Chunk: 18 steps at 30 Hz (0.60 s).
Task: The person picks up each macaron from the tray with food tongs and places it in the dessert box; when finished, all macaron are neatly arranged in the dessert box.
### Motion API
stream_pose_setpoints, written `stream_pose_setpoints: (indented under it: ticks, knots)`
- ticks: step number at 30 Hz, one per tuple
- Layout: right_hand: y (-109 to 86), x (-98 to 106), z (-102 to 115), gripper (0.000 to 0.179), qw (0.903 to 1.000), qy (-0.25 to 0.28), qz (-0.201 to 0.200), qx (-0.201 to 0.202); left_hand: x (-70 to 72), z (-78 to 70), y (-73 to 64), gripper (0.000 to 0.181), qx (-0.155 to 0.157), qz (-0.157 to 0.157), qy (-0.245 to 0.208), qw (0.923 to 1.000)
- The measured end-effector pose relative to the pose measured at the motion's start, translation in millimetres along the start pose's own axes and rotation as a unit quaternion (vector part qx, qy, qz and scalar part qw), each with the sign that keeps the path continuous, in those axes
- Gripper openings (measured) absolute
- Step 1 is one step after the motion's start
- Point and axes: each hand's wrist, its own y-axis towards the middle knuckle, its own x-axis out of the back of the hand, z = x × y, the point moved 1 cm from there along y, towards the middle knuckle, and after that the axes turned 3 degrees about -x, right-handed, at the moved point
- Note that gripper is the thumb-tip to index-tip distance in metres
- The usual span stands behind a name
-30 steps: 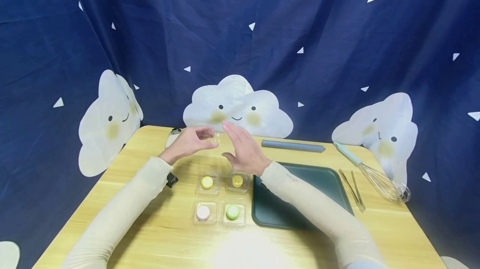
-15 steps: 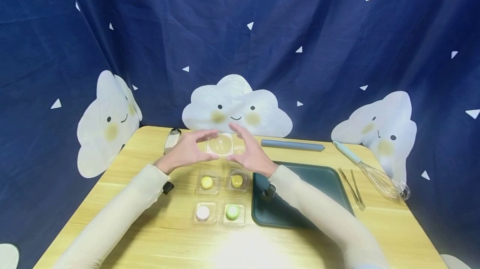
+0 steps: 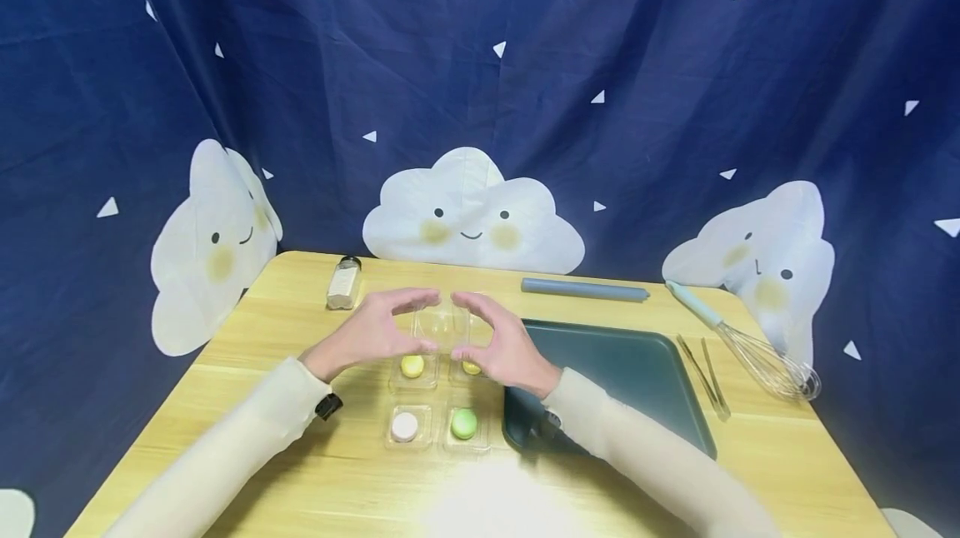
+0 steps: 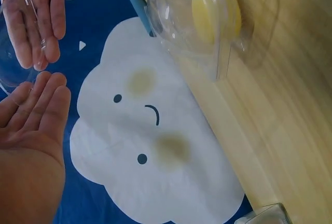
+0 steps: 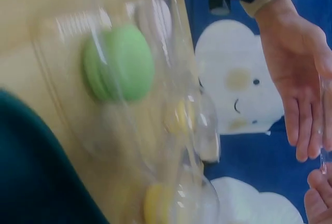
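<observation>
Between my hands is a clear plastic dome lid [image 3: 441,323], held up over the back pair of boxes. My left hand [image 3: 375,326] grips its left side, thumb below and fingers above. On the opposite side my right hand [image 3: 512,345] grips it the same way. Two yellow macarons [image 3: 412,366] sit in clear boxes below, the right one partly covered by my right thumb. A pale pink macaron [image 3: 404,427] and a green macaron [image 3: 463,423] stand in boxes in front. The left wrist view shows a clear dome [image 4: 176,11] over a yellow macaron.
A dark green tray [image 3: 622,355] lies under my right forearm. Tongs [image 3: 707,380] and a whisk [image 3: 757,355] are farther right. Along the back stand a blue-grey rolling pin [image 3: 585,290] and a black-capped jar [image 3: 344,282]. A navy curtain [image 3: 480,72] hangs behind the table.
Both hands have lowered and come nearer, carrying the clear lid from the back of the table toward the macaron boxes. The jar is now uncovered by my left hand.
</observation>
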Motion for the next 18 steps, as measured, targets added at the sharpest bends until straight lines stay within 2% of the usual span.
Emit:
stream_pose_setpoints:
  ticks: [3,7,12,15,18]
  knots:
    - [-10.0,-7,4,0.078,0.9995,-0.023,-0.019,0.006,-0.9,-2.9,-8.4,0.079,0.017,0.017,0.033,0.9992]
    - [-22.7,-19,10,0.077,0.9982,-0.058,-0.013,0.007,0.2,-5.9,-25.8,0.08,0.027,0.046,0.074,0.9958]
    - [-32.9,-33,17,0.075,0.9973,-0.059,0.028,-0.034,-0.4,-4.6,-46.7,0.077,0.012,0.062,0.097,0.9933]
    - [-36.5,-39,18,0.075,0.9947,-0.063,0.064,-0.05,-3.6,-2.5,-58.1,0.077,0.031,0.071,0.1,0.992]
    - [-39.6,-44,19,0.075,0.9897,-0.089,0.102,-0.048,-8.3,-0.3,-67.0,0.077,0.051,0.083,0.099,0.9903]
